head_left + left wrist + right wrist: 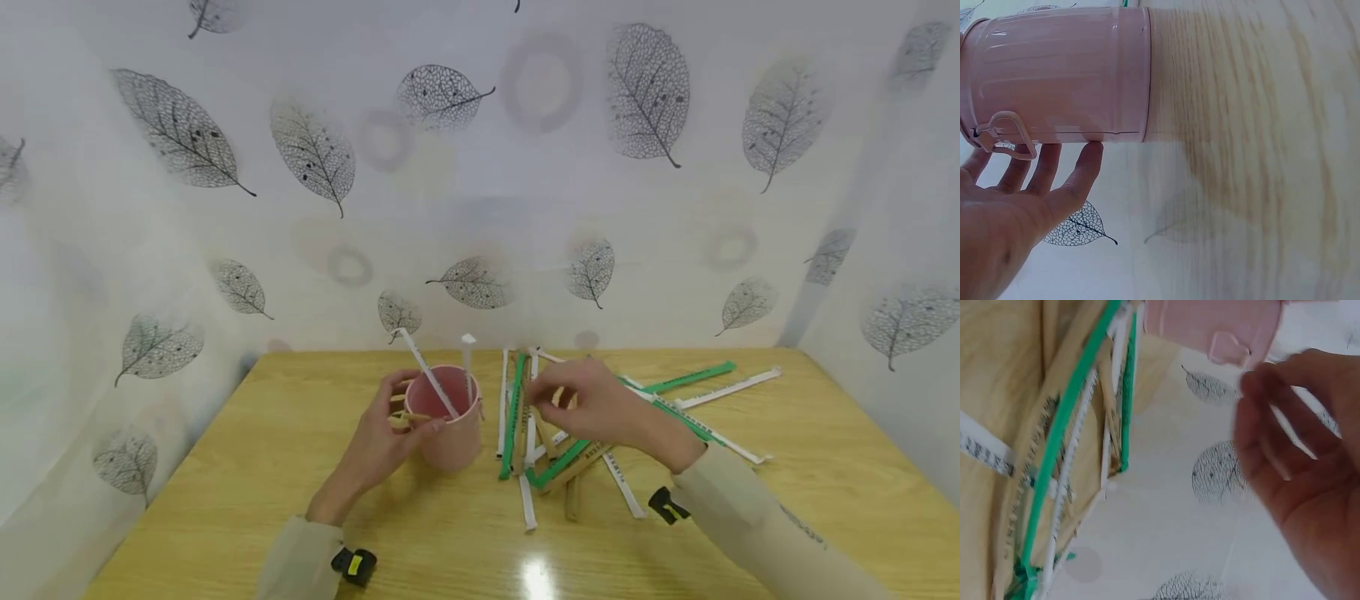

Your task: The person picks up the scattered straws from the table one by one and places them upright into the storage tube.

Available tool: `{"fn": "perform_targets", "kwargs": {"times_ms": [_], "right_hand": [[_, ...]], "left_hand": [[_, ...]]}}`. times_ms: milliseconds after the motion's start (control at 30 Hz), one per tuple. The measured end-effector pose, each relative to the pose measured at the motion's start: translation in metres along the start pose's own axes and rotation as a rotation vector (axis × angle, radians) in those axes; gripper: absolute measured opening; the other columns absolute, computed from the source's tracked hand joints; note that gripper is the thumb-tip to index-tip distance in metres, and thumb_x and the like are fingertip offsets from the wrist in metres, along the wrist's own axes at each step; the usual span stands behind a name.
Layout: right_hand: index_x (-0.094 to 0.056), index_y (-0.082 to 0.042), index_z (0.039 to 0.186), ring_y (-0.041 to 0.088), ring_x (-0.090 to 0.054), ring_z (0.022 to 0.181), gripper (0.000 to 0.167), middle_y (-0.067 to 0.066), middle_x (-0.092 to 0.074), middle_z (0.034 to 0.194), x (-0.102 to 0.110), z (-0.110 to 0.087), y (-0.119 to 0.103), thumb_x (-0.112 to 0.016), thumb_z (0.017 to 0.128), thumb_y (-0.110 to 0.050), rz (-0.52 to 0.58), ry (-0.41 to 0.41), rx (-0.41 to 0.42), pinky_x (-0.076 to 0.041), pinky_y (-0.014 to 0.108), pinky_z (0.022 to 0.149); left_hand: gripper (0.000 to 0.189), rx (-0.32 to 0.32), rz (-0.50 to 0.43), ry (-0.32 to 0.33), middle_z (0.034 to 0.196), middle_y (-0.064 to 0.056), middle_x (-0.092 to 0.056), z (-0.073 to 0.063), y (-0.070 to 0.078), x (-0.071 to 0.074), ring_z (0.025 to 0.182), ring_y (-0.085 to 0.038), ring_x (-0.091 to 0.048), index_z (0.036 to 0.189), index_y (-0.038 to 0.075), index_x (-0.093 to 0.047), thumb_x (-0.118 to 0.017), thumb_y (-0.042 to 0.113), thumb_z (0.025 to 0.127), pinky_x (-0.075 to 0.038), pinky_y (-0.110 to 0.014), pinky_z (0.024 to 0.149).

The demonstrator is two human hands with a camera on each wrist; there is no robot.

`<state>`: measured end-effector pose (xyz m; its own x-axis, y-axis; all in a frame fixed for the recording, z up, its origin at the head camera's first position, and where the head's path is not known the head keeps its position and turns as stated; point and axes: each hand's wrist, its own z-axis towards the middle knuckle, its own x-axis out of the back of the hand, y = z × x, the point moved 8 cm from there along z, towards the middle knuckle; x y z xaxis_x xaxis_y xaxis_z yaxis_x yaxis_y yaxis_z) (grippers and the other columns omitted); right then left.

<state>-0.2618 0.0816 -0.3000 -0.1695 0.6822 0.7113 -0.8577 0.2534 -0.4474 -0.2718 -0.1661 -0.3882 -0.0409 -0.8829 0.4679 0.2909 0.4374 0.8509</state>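
My left hand [378, 450] holds a pink metal bucket [450, 442] by its left side, with the thumb at the front rim. In the left wrist view the fingers touch the bucket wall beside a small wire handle [1016, 131]. Two white paper-wrapped straws [431, 375] stick up out of the bucket, and something brown lies at its left rim. Over a loose pile of wrapped straws, green [513, 417], white and brown, hovers my right hand [592, 404]. Its fingers are loosely bent, with nothing visible between them in the right wrist view.
The pile lies to the right of the bucket on a wood-grain table [225, 517]; more green and white straws [723, 389] fan out behind the right forearm. A pale leaf-print cloth [480, 208] stands behind the table and at both sides.
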Motion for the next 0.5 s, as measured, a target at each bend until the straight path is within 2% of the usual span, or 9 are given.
{"fn": "perform_targets", "kwargs": {"times_ms": [100, 200, 367, 500], "right_hand": [[-0.074, -0.011, 0.101, 0.006, -0.069, 0.082, 0.021, 0.002, -0.076, 0.096, -0.027, -0.016, 0.003, -0.067, 0.09, 0.006, -0.043, -0.287, -0.091, -0.058, 0.02, 0.068], [-0.074, -0.011, 0.107, 0.008, -0.069, 0.089, 0.02, 0.004, -0.076, 0.104, -0.048, -0.029, 0.008, -0.068, 0.093, 0.002, -0.066, -0.451, -0.205, -0.058, 0.022, 0.075], [-0.073, -0.016, 0.12, 0.011, -0.065, 0.092, 0.034, 0.001, -0.075, 0.105, -0.064, -0.042, 0.014, -0.071, 0.09, 0.001, -0.177, -0.522, -0.291, -0.055, 0.02, 0.072], [-0.073, -0.018, 0.121, 0.007, -0.06, 0.085, 0.039, -0.003, -0.073, 0.096, -0.069, -0.048, 0.016, -0.075, 0.087, 0.001, -0.234, -0.535, -0.287, -0.05, 0.018, 0.066]], "left_hand": [[0.071, 0.003, 0.001, 0.006, 0.141, -0.016, -0.056, -0.002, -0.001, 0.001, 0.122, -0.036, -0.061, 0.149, 0.017, -0.039, -0.079, 0.027, 0.091, -0.061, -0.045, 0.09], [0.071, 0.003, 0.005, 0.011, 0.14, -0.015, -0.057, -0.002, -0.001, 0.001, 0.12, -0.035, -0.062, 0.149, 0.02, -0.039, -0.079, 0.028, 0.09, -0.061, -0.043, 0.089], [0.07, 0.005, -0.003, 0.004, 0.14, -0.018, -0.057, -0.002, 0.0, 0.0, 0.121, -0.036, -0.061, 0.149, 0.017, -0.04, -0.078, 0.028, 0.091, -0.061, -0.044, 0.089], [0.069, 0.008, -0.001, 0.006, 0.141, -0.017, -0.056, -0.002, 0.001, 0.0, 0.124, -0.036, -0.059, 0.148, 0.017, -0.04, -0.078, 0.028, 0.091, -0.061, -0.046, 0.09]]}}
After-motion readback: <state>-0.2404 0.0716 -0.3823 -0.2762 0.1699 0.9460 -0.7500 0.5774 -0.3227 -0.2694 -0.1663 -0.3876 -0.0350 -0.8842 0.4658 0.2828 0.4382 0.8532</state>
